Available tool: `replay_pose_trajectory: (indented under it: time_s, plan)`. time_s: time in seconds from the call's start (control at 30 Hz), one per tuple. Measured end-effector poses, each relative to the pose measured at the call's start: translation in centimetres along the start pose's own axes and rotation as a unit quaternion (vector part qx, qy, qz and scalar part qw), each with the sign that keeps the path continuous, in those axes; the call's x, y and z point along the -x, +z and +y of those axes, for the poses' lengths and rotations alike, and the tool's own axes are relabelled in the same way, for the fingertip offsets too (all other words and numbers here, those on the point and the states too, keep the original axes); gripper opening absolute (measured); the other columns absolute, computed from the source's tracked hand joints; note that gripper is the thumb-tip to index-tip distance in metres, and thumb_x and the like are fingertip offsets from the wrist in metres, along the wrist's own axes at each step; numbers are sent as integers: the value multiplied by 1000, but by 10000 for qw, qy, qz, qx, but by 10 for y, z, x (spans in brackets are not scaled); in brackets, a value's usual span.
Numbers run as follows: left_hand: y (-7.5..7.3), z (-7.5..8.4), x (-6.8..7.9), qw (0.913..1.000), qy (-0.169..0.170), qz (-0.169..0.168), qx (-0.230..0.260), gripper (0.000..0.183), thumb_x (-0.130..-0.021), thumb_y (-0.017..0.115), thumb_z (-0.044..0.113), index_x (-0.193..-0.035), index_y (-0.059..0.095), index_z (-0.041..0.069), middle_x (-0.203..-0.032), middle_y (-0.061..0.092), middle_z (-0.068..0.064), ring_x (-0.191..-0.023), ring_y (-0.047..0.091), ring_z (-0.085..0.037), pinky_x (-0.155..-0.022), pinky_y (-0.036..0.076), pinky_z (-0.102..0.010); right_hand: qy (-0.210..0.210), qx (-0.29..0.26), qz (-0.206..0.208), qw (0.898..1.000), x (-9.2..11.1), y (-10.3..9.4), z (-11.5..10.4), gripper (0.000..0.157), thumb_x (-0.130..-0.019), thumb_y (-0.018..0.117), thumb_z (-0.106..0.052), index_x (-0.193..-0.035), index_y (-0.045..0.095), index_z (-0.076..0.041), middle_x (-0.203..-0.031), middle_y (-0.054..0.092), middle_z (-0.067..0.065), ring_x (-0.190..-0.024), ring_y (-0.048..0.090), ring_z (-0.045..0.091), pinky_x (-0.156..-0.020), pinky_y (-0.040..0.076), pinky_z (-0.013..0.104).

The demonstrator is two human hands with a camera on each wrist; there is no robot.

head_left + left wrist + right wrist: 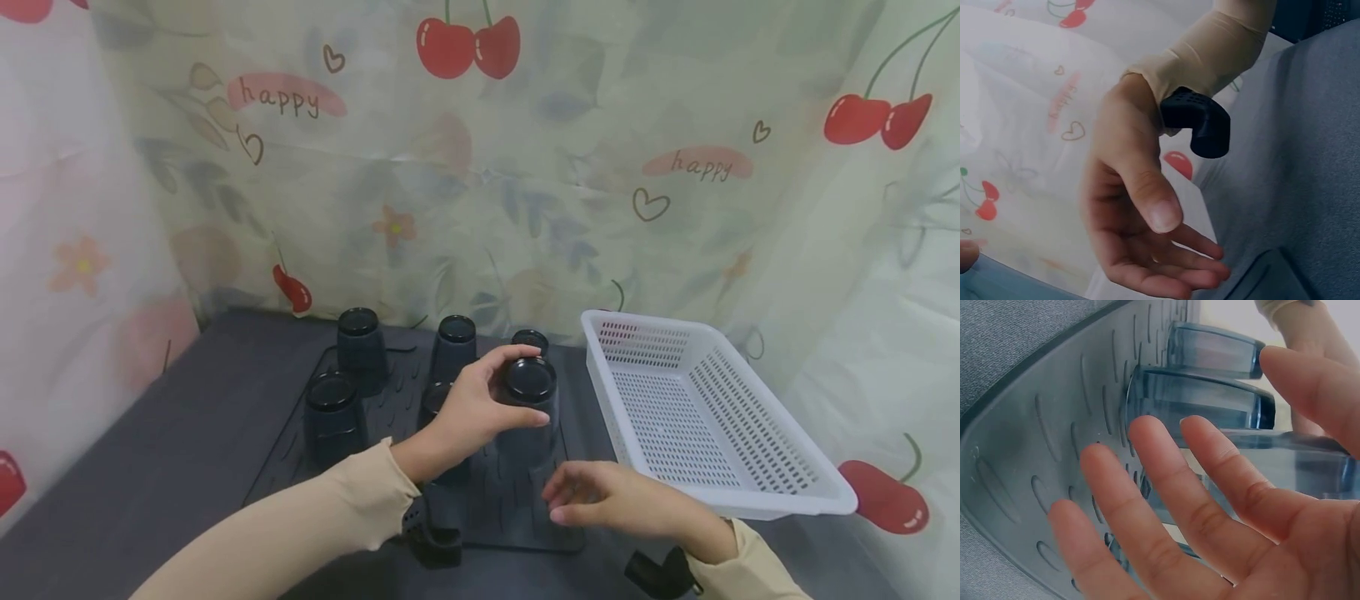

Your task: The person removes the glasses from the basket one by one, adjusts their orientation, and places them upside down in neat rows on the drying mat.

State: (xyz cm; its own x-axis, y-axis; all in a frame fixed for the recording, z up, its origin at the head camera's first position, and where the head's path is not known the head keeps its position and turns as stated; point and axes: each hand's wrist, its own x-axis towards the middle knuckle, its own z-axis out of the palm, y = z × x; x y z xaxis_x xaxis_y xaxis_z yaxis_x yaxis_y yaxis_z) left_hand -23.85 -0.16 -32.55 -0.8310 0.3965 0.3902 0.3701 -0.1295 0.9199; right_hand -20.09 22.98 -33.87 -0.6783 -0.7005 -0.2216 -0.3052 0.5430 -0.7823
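Note:
My left hand (480,400) grips an upside-down drinking glass (532,383), thumb on the near side and fingers round the far side. The glass looks dark in the head view and clear bluish in the right wrist view. Just below and right of it, my right hand (622,496) holds nothing, its fingers loosely bent and spread apart. Close behind the gripped glass stands another glass (530,337), partly hidden. In the left wrist view my right hand (1141,206) faces palm inward, with the bluish glass (1010,284) at the lower left corner.
Several more upside-down glasses (360,346) stand in two rows on a dark ridged drying mat (525,529); my left hand partly covers one. To the right is a white perforated plastic basket (611,408). Cherry-printed cloth (487,167) hangs behind the dark tabletop (135,442).

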Motion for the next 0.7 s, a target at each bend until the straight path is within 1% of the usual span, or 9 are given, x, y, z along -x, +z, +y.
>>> replay_pose_trajectory:
  time_s: [0.1,0.2,0.33,0.4,0.57,0.7]
  plan:
    - [4,-6,0,9998,-154,69,-64,71,-76,79,-3,-137,50,16,-134,54,-7,-114,62,-22,-88,54,-29,2,79,39,10000,0,1,1,29,-95,62,-26,-112,62,-3,-103,68,5,-92,64,10,-75,53,24]
    - [8,-11,2,9995,-241,175,-135,71,-75,79,-4,-137,50,16,-132,56,-7,-114,62,-21,-88,54,-28,21,59,15,10000,1,3,3,28,-94,63,-26,-111,62,-3,-101,67,2,-90,63,10,-74,52,24]
    - [12,-17,3,9988,-298,285,-247,72,-75,79,-4,-138,49,12,-130,57,-9,-113,62,-22,-86,54,-26,33,-105,-86,9999,1,4,6,28,-95,62,-25,-112,60,-2,-101,66,4,-89,63,11,-73,52,24]
    - [14,-20,4,9982,-358,348,-332,71,-75,79,-3,-138,49,13,-129,58,-8,-111,63,-21,-84,54,-25,48,-193,-127,9997,1,4,7,29,-95,62,-24,-112,60,-1,-101,66,4,-90,62,12,-73,52,24]
    - [17,-25,5,9960,-616,516,-389,69,-76,80,1,-136,52,18,-125,61,-6,-105,64,-17,-82,55,-28,54,-277,-189,9994,0,5,9,29,-96,61,-24,-113,60,-1,-102,66,5,-89,63,11,-72,53,26]
    - [20,-31,5,9943,-752,651,-388,68,-75,80,1,-135,53,17,-122,62,-6,-101,65,-16,-82,55,-30,9,-254,-172,9995,0,7,10,29,-95,61,-24,-112,60,-1,-102,66,5,-89,64,10,-73,53,25]
